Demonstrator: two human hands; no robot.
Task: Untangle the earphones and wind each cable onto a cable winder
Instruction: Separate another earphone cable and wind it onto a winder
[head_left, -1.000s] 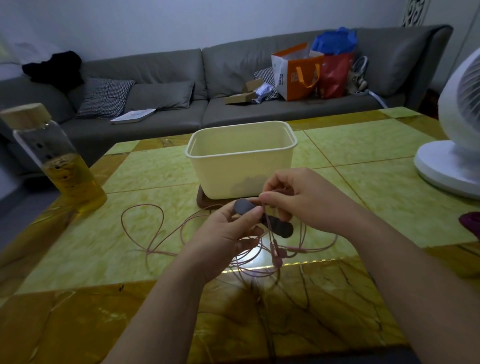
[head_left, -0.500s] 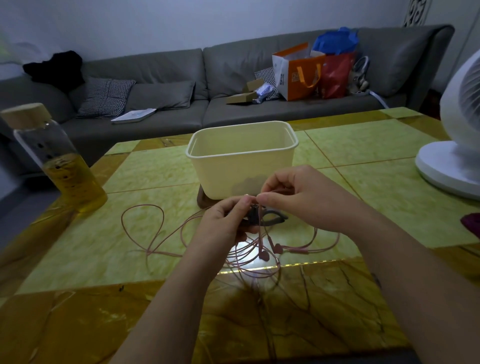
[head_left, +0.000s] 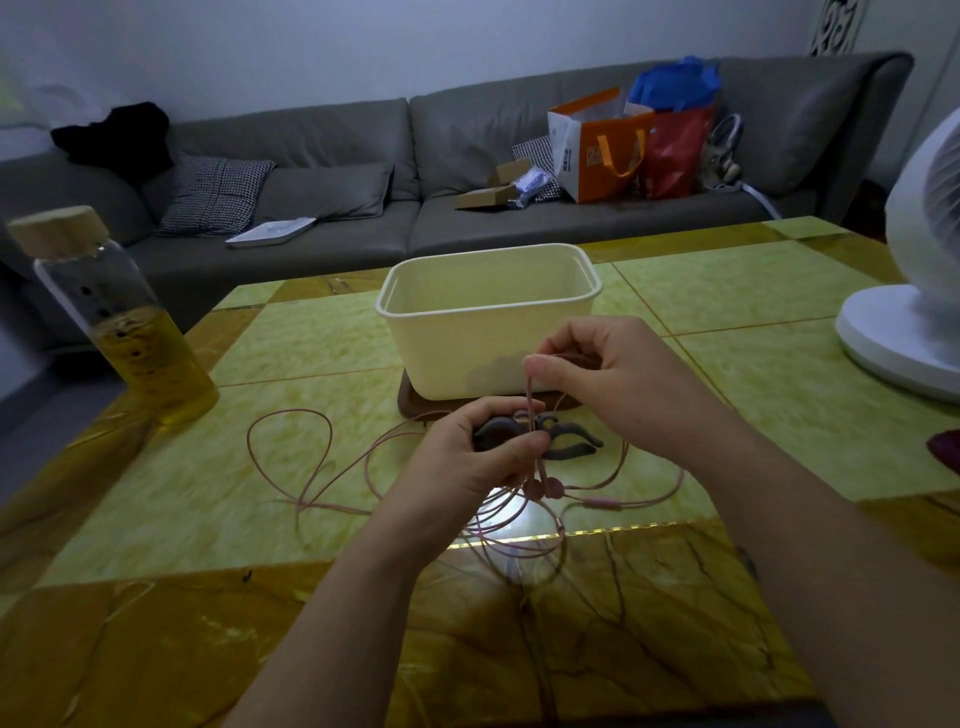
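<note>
Gripping: left hand (head_left: 467, 457) clenched round dark cable winder (head_left: 569, 444) | right hand (head_left: 597, 374) just above it, pinching pink cable (head_left: 530, 402); strand runs down to winder | earbuds (head_left: 543, 488) hang under left fingers; slack loops on table (head_left: 311, 467) left of and below hands | tub (head_left: 488, 332) just beyond

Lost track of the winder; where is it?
Head view, centre: the cable winder is held in the left hand, just before the cream tub.

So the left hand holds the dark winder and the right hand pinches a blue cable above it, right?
Not quite: the head view shows the cable is pink, not blue. The left hand does hold the dark winder, and the right hand pinches the cable above it.
</note>
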